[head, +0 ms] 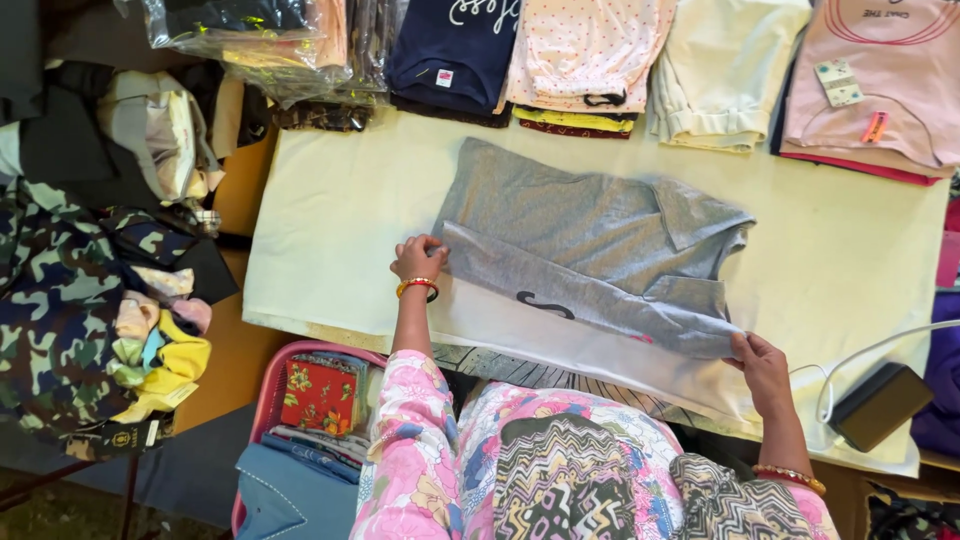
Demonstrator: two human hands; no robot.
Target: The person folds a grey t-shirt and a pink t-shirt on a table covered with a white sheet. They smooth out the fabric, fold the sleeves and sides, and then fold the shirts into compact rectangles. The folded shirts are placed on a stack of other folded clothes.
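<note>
Spread near the middle of the table (330, 210): a shirt (590, 235), its near edge folded over. Left hand (418, 258) on the fold's left end, right hand (762, 362) at its right end, near the front edge. Along the back edge, folded garments (590, 60) in a row. At the front right corner, a small box (882, 403). Below the front left corner, a basket (275, 385).

Grey shirt (590, 235) matt knit cloth; wrappers (250, 40) glossy plastic.
</note>
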